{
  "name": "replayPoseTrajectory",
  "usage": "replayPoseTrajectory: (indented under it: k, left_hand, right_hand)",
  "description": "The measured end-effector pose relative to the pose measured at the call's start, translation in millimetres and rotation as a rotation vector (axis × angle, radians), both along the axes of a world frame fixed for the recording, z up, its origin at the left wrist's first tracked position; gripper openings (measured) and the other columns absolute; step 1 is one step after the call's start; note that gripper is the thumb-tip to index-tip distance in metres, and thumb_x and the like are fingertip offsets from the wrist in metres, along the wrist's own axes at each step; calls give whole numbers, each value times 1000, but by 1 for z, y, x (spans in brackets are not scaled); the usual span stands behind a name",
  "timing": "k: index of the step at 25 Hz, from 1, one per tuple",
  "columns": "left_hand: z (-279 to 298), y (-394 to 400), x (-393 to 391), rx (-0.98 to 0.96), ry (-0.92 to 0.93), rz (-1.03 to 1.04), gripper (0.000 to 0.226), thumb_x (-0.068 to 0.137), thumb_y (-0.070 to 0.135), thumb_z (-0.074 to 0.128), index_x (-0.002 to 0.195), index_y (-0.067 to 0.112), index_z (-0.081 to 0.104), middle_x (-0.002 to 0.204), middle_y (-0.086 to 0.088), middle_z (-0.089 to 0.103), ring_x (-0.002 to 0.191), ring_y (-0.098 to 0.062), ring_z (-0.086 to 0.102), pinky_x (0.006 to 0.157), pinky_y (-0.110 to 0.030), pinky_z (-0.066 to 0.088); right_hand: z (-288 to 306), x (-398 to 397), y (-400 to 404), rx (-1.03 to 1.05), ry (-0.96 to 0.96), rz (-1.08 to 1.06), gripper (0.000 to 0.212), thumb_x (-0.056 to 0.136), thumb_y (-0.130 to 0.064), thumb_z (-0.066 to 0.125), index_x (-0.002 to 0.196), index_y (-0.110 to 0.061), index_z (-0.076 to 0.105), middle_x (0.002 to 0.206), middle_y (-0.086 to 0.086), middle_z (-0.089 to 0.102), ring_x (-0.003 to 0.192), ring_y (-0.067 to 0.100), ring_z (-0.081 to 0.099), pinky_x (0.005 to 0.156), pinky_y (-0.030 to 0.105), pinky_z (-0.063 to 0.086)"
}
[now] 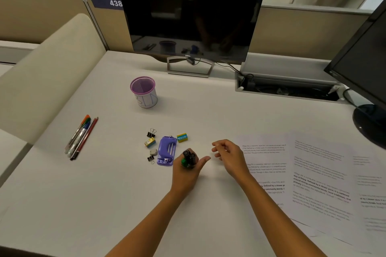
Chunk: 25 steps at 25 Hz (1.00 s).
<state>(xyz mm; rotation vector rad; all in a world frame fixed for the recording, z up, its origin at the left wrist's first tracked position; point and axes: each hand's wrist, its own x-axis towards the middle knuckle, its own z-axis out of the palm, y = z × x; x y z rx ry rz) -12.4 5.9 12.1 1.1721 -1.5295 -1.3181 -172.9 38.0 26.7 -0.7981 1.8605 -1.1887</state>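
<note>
- Black cylindrical markers (189, 157), a small bundle with something green among them, stood upright in your left hand (187, 171), just above the white desk (125, 194).
- Your left fingers were curled round the bundle, with the thumb stretched out to the right.
- Your right hand (228, 155) held nothing. Its fingers hung loosely bent, near the bundle but apart from it, at the edge of the printed paper sheets (313, 173).
- The purple plastic office tool (167, 150) lay flat just beside your left hand, and a black binder clip (150, 132) lay behind it.
- The purple mesh pen cup (143, 92) stood upright farther back, and the loose coloured pens (80, 137) lay well to the left.
</note>
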Motion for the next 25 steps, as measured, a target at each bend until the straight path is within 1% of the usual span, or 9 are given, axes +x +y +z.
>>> replayPoseTrajectory:
  k: [3,8,10,13,15,17,20,22,25]
  left_hand:
    - [-16,4,-2,43,-45,21,45,77,38,83,62,22,44,54,11,45,54,-6,36,56,-20,36]
    - [-6,-9,1,21,-65,8,40,79,51,75,65,29,45,55,15,45,53,-5,37,54,-16,35]
    - [9,-22,14,-48,-71,84,32,78,57,73,75,32,53,65,20,56,59,-3,50,58,-13,42]
    - [19,-55,54,-148,-50,263,31,78,45,81,95,35,57,80,18,67,68,-4,63,61,-9,46]
    - [20,-83,91,-224,-244,361,40,80,52,76,107,34,51,73,14,66,57,-8,63,52,-18,49]
    - [12,-110,131,-274,-652,452,55,85,63,61,123,28,42,72,8,64,51,-16,58,48,-26,47]
    - [-1,-139,177,-191,-1020,473,69,89,61,57,140,22,31,77,-10,70,51,-28,58,48,-31,43]
    - [-9,-151,196,-241,-1067,477,75,89,52,65,148,22,29,99,-15,73,71,-36,70,54,-39,52]
    - [-6,-164,205,-298,-930,483,72,91,45,67,150,32,28,138,1,61,119,-27,64,83,-44,57]
  right_hand:
    - [-5,-4,-1,-12,21,-7,12,97,-26,60,96,-21,71,84,-6,74,67,0,66,68,18,50]
    - [-12,1,-15,-27,55,19,11,98,-22,58,97,-22,70,84,-6,73,71,0,66,70,18,51]
    - [-18,7,-22,-28,88,29,13,99,-18,56,99,-23,68,86,-8,73,77,0,67,74,17,51]
    - [-26,18,-36,-46,154,-10,17,97,-12,54,105,-23,65,89,-8,71,85,4,67,72,10,47]
    - [-31,26,-46,-71,208,-44,18,96,-13,56,108,-24,62,89,-9,68,82,8,64,66,9,45]
    - [-35,34,-54,-82,297,-49,16,97,-20,56,112,-27,59,89,-10,65,81,7,61,64,13,43]
    - [-43,42,-57,-80,443,-47,17,96,-30,57,112,-34,56,90,-16,62,84,-1,58,64,11,39]
    - [-46,43,-58,-99,483,-44,18,94,-35,58,112,-37,54,90,-18,61,86,-2,57,64,9,37]
    - [-48,42,-59,-131,521,-26,21,92,-41,60,111,-38,51,90,-18,60,86,-1,57,64,12,40]
